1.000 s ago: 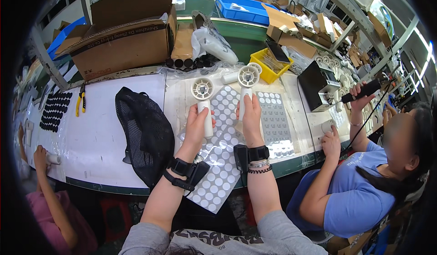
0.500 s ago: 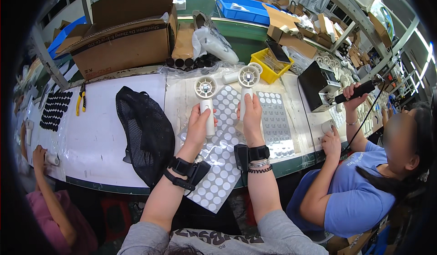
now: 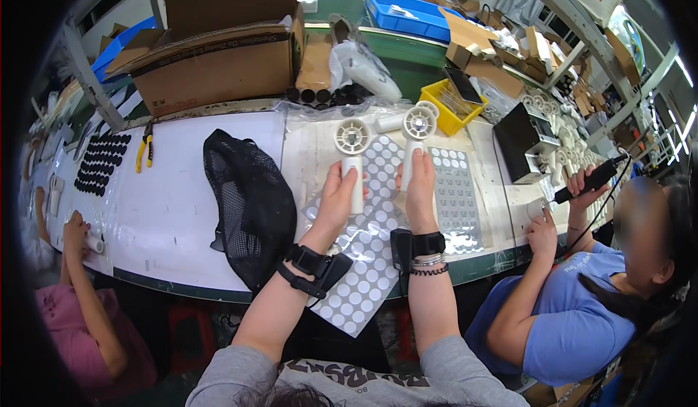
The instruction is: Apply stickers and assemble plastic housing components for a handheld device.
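White bench (image 3: 182, 211), a fan (image 3: 352, 152) per hand.

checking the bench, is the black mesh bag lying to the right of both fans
No, the black mesh bag lies left of both white fans.

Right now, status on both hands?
Left hand grips white handheld fan. Right hand grips second fan. Sticker sheets underneath, black mesh bag alongside.

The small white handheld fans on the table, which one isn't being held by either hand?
The white handheld fan lying on its side at the back of the table, behind the two upright ones. The left hand and right hand each grip an upright fan's handle.
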Action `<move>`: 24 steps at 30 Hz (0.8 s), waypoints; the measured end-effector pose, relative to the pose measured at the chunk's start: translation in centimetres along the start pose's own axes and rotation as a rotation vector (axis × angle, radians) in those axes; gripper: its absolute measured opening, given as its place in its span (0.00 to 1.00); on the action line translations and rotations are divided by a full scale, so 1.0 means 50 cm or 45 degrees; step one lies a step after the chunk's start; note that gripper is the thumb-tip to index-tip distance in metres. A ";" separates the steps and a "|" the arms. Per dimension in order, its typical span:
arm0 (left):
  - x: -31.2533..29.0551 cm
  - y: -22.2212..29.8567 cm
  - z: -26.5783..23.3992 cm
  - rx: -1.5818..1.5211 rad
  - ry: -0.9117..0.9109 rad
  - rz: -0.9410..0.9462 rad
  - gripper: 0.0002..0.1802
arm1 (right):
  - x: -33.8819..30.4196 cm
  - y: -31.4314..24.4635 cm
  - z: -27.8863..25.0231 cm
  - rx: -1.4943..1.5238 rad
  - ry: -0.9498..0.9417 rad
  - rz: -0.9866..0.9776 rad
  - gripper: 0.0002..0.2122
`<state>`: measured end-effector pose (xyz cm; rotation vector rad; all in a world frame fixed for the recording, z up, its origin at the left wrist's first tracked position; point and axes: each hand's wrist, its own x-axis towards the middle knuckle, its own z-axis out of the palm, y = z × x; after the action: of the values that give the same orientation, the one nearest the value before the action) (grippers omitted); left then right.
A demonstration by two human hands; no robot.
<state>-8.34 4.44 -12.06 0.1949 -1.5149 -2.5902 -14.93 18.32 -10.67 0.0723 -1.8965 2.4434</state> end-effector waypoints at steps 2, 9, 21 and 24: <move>-0.001 0.000 -0.001 -0.022 -0.018 0.043 0.16 | -0.001 -0.001 0.001 0.007 0.008 0.015 0.12; -0.004 -0.003 -0.004 -0.029 -0.090 0.068 0.17 | -0.002 0.000 0.006 -0.011 0.007 0.038 0.13; -0.005 0.003 -0.003 0.043 -0.075 0.021 0.17 | 0.001 0.002 0.003 0.010 -0.034 0.041 0.13; -0.007 0.006 -0.003 0.044 -0.071 0.012 0.17 | -0.001 0.000 0.005 -0.004 -0.034 0.045 0.13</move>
<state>-7.97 4.22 -11.88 0.1194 -1.5757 -2.5845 -14.88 18.09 -10.59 0.0722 -1.9291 2.4743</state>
